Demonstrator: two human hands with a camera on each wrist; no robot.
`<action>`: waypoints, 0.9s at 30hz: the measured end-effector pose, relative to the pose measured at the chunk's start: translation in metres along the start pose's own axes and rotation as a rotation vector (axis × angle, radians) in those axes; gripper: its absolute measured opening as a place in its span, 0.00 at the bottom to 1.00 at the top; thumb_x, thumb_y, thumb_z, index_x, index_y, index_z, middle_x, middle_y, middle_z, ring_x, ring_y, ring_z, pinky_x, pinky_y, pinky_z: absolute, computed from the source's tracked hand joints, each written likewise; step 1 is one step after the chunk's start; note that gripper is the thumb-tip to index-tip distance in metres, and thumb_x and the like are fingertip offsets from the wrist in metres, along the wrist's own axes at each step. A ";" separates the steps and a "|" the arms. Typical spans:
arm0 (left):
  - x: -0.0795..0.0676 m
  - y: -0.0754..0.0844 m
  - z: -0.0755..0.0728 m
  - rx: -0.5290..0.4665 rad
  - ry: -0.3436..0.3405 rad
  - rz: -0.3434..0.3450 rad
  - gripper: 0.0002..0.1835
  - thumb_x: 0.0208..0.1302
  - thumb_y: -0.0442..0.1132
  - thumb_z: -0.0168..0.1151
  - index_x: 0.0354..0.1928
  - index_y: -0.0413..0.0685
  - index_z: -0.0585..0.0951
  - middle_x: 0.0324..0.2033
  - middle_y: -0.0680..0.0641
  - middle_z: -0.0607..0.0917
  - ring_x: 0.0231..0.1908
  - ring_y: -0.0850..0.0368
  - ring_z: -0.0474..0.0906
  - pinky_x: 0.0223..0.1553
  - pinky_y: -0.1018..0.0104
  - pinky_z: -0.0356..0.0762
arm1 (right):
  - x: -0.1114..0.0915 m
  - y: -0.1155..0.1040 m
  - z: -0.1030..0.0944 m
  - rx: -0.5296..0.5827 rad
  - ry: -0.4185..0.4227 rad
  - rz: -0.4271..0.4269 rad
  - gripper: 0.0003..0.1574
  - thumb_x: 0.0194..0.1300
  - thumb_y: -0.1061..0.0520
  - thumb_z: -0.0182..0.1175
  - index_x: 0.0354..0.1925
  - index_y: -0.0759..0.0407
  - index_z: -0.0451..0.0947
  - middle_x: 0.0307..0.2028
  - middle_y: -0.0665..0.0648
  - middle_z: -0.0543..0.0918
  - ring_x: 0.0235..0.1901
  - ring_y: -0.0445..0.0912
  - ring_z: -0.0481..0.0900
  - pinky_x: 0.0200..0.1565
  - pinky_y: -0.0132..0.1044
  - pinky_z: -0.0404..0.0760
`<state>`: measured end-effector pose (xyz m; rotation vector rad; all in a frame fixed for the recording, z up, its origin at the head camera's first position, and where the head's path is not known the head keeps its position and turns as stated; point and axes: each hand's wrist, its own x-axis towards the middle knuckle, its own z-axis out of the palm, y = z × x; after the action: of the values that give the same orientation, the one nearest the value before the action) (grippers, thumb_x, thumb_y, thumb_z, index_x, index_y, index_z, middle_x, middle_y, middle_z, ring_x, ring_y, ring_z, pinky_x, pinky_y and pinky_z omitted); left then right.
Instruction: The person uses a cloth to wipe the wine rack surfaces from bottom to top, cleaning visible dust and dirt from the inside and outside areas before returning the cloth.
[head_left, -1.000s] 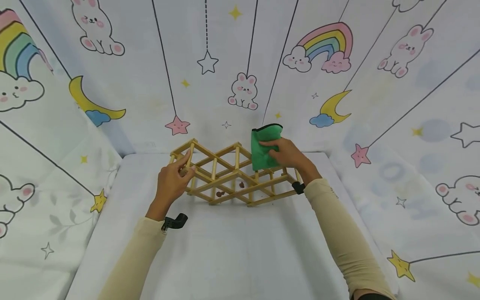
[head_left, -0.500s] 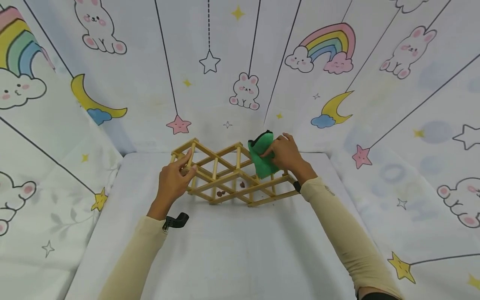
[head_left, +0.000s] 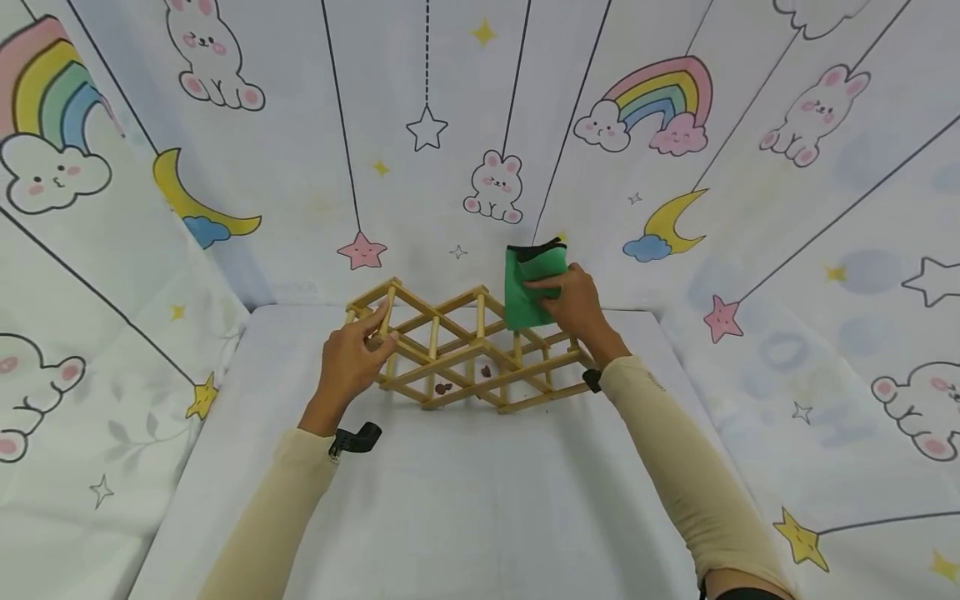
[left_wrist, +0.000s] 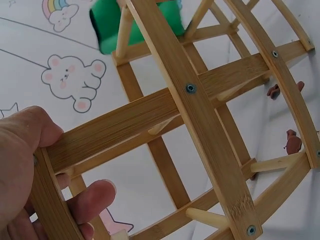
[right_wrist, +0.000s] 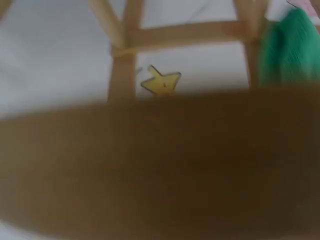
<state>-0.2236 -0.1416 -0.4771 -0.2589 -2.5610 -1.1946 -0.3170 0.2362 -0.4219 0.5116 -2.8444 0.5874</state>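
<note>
A wooden lattice rack of crossed slats and round rods stands at the back of the white table. My left hand grips its left end; in the left wrist view the thumb and fingers are around an end slat. Over the rack's right half, my right hand pinches a green cloth with black edging. The cloth hangs partly folded against the upper slats and shows behind them in the left wrist view. A blurred brown shape hides most of the right wrist view.
Small reddish-brown pieces lie on the table beneath the rack, larger in the left wrist view as a brown lump. A patterned fabric wall rises close behind the rack, with more on both sides.
The green cloth dipped and crumpled lower against the rack, then came back up, its black edge now higher. My left hand keeps its hold on the rack's left end.
</note>
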 end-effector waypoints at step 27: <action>-0.001 -0.002 0.004 -0.008 0.033 0.008 0.32 0.71 0.44 0.69 0.76 0.53 0.74 0.23 0.39 0.86 0.17 0.61 0.57 0.19 0.66 0.55 | -0.021 -0.049 0.021 0.382 -0.094 0.286 0.23 0.63 0.61 0.78 0.54 0.42 0.92 0.71 0.65 0.77 0.69 0.61 0.77 0.58 0.57 0.86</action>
<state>-0.2237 -0.1394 -0.4815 -0.2484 -2.5250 -1.1960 -0.2816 0.1917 -0.4298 0.1879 -2.9235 1.2010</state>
